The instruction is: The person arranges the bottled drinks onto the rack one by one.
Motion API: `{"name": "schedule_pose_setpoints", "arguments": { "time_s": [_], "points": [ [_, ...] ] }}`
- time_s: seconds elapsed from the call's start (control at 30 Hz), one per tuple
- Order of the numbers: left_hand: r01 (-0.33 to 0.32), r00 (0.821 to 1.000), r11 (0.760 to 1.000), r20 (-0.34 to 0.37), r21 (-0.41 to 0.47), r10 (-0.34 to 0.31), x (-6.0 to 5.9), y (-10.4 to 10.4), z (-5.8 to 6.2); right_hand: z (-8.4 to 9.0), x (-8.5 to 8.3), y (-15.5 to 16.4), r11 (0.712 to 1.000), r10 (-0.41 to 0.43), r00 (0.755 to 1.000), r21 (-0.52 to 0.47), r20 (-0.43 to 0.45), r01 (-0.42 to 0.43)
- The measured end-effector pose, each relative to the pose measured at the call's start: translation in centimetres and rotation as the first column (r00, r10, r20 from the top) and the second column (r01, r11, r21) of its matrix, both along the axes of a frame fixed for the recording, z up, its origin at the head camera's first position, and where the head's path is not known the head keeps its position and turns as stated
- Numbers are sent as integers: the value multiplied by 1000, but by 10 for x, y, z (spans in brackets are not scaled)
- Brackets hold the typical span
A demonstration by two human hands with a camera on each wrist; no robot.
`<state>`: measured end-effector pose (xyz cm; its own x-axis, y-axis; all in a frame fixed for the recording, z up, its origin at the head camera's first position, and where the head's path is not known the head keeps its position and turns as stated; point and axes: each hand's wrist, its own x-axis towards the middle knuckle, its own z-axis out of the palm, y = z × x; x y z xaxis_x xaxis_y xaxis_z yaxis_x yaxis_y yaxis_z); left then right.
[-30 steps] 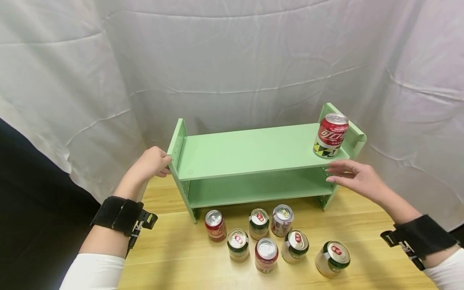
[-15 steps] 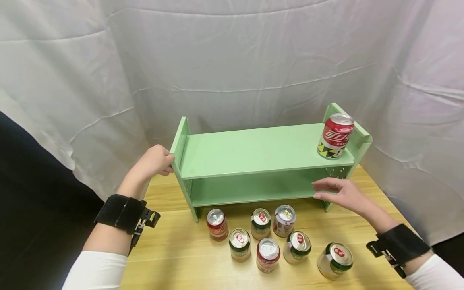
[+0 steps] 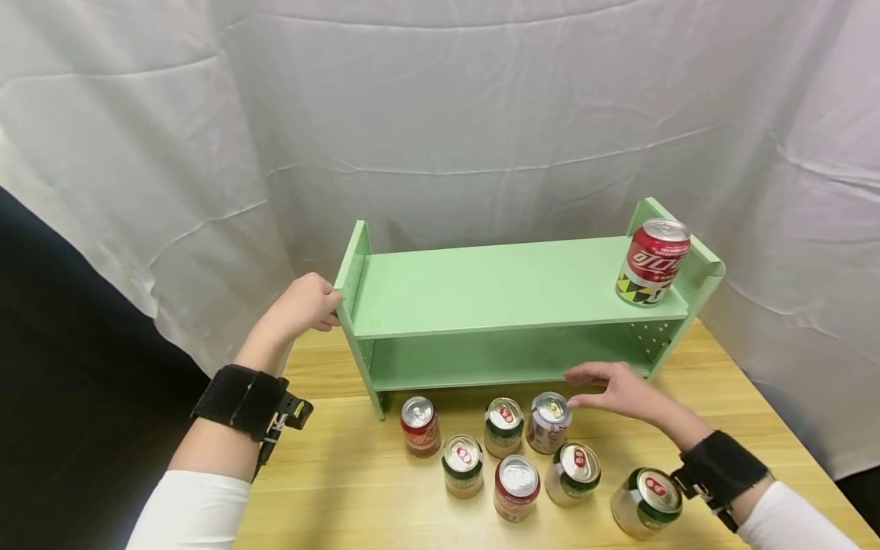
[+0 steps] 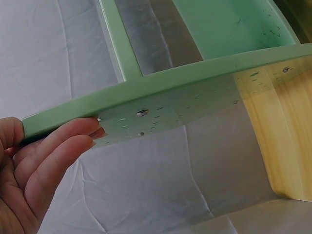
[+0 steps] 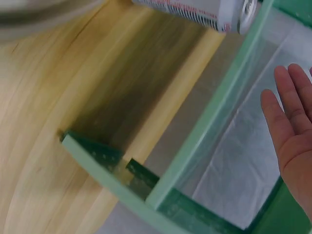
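Head view: white cloth backdrop behind a wooden table [image 3: 729,397], w/ a green two-tier shelf [image 3: 509,286] standing on it. Left hand [image 3: 302,305] grips the shelf's left end panel, fingers curled round its edge. Right hand [image 3: 619,387] hovers low in front of the bottom tier, fingers straight and relaxed, holding nothing, just above a silver-and-red can [image 3: 548,422] that is nearest it. One red can [image 3: 651,262] stands upright at the right end of the top tier, beside the end panel. Seven more cans stand on the table in front of the shelf, incl. a red one [image 3: 420,425] at left and a green-rimmed one [image 3: 646,503] at far right. Judged from this: one can shelved, seven left on the table, bottom tier holds none.

Left wrist view: fingers [image 4: 58,156] wrap the green panel edge [image 4: 161,105], thumb side hidden, white cloth behind, a strip of table at right.

Right wrist view: blurred. Palm [image 5: 292,141] open and flat w/ nothing in it, shelf framing [image 5: 214,117] beside it, a can's side [image 5: 195,12] at the top edge, not touching the hand.
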<state>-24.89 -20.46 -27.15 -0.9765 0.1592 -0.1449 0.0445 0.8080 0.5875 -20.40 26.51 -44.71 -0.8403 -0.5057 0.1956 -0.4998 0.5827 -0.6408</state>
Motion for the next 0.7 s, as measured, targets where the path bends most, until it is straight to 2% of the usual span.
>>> {"name": "schedule_pose_setpoints", "arguments": {
  "time_s": [0.33,0.57,0.7],
  "points": [
    [-12,1000,1000,10,5,12,1,3,1,-15,-6,-16,996,76,997,51,-12,-76],
    [-32,999,999,-16,2,32,2,3,0,-23,-10,-29,980,121,989,168,-82,-106],
    [-46,999,999,-19,0,46,2,2,-1,-25,-13,-35,965,142,987,231,-74,-122]
  ]
}}
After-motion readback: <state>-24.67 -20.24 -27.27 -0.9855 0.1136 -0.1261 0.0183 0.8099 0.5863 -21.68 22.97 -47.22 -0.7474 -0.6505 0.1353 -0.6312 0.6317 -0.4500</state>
